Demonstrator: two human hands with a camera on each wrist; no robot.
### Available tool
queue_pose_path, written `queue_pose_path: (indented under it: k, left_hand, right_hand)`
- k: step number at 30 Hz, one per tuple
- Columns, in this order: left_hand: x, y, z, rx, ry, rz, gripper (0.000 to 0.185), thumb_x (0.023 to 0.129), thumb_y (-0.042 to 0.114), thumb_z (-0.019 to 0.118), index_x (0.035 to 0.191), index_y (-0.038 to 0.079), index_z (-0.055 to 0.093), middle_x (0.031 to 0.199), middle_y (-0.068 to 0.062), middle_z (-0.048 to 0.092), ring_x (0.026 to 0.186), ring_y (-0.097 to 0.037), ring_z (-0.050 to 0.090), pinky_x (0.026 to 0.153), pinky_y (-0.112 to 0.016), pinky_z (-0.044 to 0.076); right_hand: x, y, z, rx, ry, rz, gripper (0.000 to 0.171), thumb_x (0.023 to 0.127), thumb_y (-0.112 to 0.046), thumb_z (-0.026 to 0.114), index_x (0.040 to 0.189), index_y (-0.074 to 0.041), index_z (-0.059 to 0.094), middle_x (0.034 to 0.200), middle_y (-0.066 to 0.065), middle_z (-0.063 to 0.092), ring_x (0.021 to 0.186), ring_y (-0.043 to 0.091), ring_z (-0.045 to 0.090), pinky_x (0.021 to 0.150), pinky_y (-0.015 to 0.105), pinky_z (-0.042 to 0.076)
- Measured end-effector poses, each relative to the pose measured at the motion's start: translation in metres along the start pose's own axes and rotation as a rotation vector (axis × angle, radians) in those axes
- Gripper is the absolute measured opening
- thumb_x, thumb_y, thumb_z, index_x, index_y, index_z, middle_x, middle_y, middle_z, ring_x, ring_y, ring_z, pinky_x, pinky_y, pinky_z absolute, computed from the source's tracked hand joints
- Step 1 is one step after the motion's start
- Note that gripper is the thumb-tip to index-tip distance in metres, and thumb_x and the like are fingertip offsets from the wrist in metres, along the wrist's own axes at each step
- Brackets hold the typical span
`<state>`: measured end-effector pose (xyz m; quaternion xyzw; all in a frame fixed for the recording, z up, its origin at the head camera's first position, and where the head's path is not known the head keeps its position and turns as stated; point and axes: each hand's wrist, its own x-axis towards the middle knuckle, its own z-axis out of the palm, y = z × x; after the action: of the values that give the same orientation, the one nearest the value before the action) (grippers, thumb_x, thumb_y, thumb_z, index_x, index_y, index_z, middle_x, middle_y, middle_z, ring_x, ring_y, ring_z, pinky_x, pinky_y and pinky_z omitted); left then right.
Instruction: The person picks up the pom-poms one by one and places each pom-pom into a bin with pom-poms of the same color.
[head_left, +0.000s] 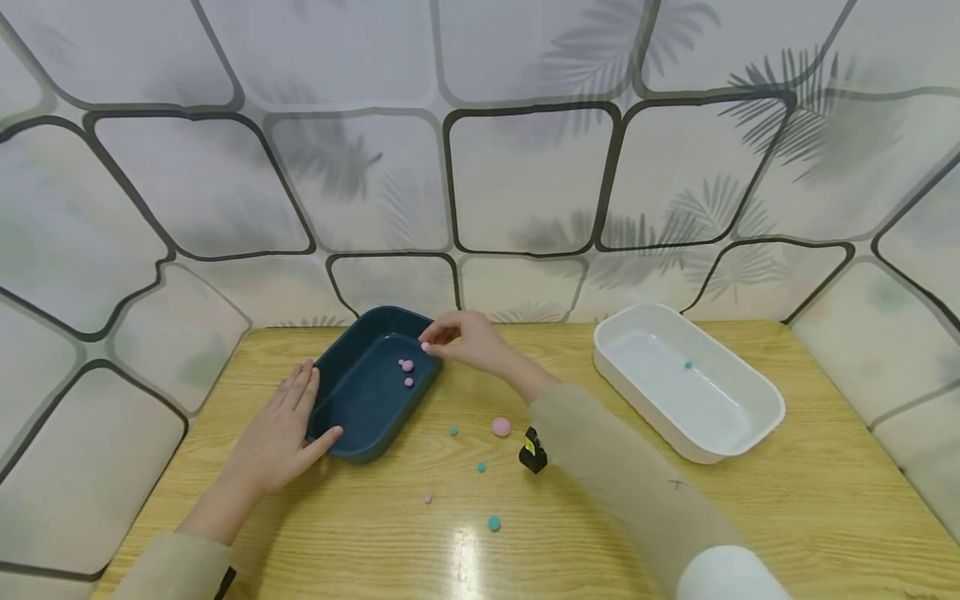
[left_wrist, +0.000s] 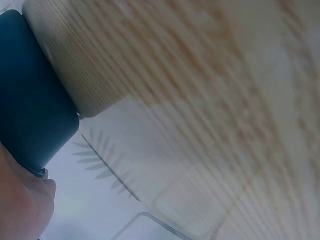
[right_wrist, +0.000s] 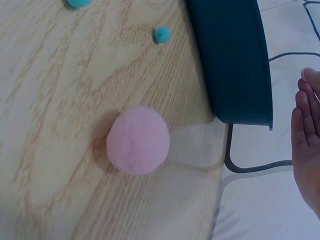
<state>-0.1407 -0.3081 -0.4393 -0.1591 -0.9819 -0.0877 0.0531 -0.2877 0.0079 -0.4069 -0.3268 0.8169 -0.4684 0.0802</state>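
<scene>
Currently, head: right hand (head_left: 472, 340) pinches small pink ball (head_left: 426, 347) by far right rim of blue tray (head_left: 363, 417); left hand (head_left: 279, 437), straight-fingered, against left wall. Left wrist: left hand at rim. Right wrist: large pink ball (right_wrist: 138, 140) on tabletop (right_wrist: 55, 155).

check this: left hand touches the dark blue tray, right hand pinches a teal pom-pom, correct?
The colour is wrong: the head view shows the right hand pinching a pink pom-pom. The left hand does touch the dark blue tray.
</scene>
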Motion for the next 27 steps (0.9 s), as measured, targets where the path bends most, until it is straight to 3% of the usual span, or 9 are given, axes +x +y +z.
queue_pose_path:
  k: [5,11,16,22,27]
  left_hand:
    - [-0.001,0.0,0.0,0.0,0.014,0.009,0.096,0.104,0.052,0.061,0.161,-0.016,0.024,0.172,-0.034,0.019,0.161,-0.05,0.021,0.138,-0.036,-0.002]
    - [0.0,0.0,-0.001,0.01,-0.022,-0.005,0.097,0.104,0.052,0.061,0.162,-0.015,0.022,0.173,-0.033,0.017,0.162,-0.05,0.019,0.137,-0.052,0.015]
    - [0.001,0.0,-0.002,0.015,-0.023,-0.001,0.097,0.104,0.052,0.061,0.162,-0.015,0.023,0.173,-0.033,0.017,0.161,-0.05,0.02,0.135,-0.055,0.019]
    - [0.0,0.0,-0.001,0.011,-0.017,-0.001,0.098,0.104,0.054,0.06,0.162,-0.015,0.023,0.173,-0.033,0.017,0.161,-0.051,0.02,0.136,-0.055,0.018]
    - [-0.001,-0.001,0.001,0.01,0.011,0.013,0.096,0.104,0.053,0.06,0.161,-0.016,0.024,0.172,-0.034,0.019,0.16,-0.052,0.022,0.138,-0.043,0.005]
  right_hand:
    - [0.006,0.002,0.006,-0.013,0.002,0.01,0.022,0.1,-0.014,0.075,0.119,-0.002,0.078,0.115,0.012,0.078,0.102,0.024,0.073,0.092,0.025,0.06]
    - [0.009,0.003,0.011,-0.03,-0.006,0.024,0.022,0.101,-0.014,0.075,0.119,-0.002,0.078,0.116,0.012,0.077,0.101,0.023,0.073,0.091,0.025,0.06]
    - [0.009,0.005,0.013,-0.04,-0.004,0.055,0.022,0.101,-0.013,0.075,0.119,-0.001,0.078,0.116,0.012,0.077,0.101,0.025,0.073,0.091,0.027,0.06]
    - [0.01,0.007,0.016,-0.07,-0.008,0.073,0.022,0.101,-0.014,0.074,0.119,-0.003,0.079,0.116,0.011,0.078,0.102,0.025,0.073,0.09,0.028,0.061]
    - [0.011,0.006,0.018,-0.11,0.01,0.09,0.02,0.101,-0.014,0.074,0.119,-0.005,0.079,0.116,0.009,0.078,0.106,0.025,0.074,0.093,0.031,0.061]
